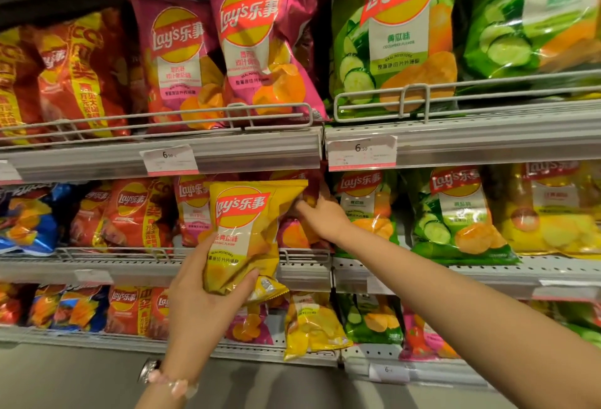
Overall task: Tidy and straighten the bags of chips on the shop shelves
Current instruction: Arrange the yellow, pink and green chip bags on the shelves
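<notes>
A yellow bag of chips [247, 229] stands upright in front of the middle shelf [305, 273]. My left hand [201, 298] grips its lower end from below. My right hand [320, 216] reaches in beside its upper right corner, fingers closed on a magenta bag [294, 233] that stands behind it on the middle shelf. Most of that magenta bag is hidden by the yellow one.
The top shelf [260, 148] carries red, magenta [260, 47] and green cucumber bags [396, 37] behind wire rails. Green bags [452, 213] fill the middle shelf at right, red and blue ones at left. On the bottom shelf a small yellow bag [309, 327] leans forward.
</notes>
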Available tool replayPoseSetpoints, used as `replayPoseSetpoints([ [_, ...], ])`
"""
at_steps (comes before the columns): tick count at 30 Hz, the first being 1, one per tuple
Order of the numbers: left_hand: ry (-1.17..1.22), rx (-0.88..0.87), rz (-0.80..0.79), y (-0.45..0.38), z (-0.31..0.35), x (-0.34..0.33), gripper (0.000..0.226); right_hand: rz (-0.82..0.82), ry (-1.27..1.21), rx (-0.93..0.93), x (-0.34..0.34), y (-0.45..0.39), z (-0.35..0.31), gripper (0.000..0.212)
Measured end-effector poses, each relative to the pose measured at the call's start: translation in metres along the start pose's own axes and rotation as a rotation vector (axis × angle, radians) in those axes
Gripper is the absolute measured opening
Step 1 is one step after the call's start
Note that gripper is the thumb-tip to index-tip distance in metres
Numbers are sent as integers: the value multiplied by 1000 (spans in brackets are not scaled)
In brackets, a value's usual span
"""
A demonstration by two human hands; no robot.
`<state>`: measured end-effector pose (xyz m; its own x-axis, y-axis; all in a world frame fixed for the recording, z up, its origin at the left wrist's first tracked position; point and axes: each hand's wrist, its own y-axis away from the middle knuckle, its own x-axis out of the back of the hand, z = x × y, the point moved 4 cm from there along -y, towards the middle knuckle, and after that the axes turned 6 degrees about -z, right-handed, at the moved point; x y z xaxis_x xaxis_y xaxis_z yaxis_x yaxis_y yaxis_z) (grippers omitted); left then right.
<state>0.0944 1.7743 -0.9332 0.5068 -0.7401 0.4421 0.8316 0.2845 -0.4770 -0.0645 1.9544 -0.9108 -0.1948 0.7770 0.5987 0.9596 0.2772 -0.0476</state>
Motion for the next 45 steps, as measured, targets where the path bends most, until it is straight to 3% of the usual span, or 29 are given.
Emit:
replayPoseSetpoints([
  [4,11,-28,-14,2,16,-16,80,98,-309,78,15,48,4,48],
  [8,-63,-112,-35,7,45,-44,77,-28,-570,82,21,90,2,59],
  [10,-105,-143,-65,12,60,-62,82,-31,-655,106,32,105,5,59],
  [12,-182,-179,-95,18,74,-82,85,17,-686,83,44,117,13,72],
  [15,-297,-265,-110,34,94,-113,85,168,-615,4,63,131,35,90],
  [22,-379,-467,-92,65,141,-183,83,415,-593,2,112,164,92,107],
  [25,-396,-525,-141,74,162,-210,85,478,-597,-8,136,173,113,103],
  [31,-384,-580,-292,79,187,-254,87,566,-530,-32,184,178,160,74],
  [35,-231,-602,-342,66,185,-267,87,589,-482,-102,226,187,190,88],
  [37,-294,-628,-351,54,180,-274,94,620,-426,-93,251,195,201,85],
  [40,-474,-606,-504,40,171,-295,123,694,-285,-59,289,206,214,78],
  [45,-695,-612,-568,28,170,-336,133,765,-207,29,340,207,241,77],
])
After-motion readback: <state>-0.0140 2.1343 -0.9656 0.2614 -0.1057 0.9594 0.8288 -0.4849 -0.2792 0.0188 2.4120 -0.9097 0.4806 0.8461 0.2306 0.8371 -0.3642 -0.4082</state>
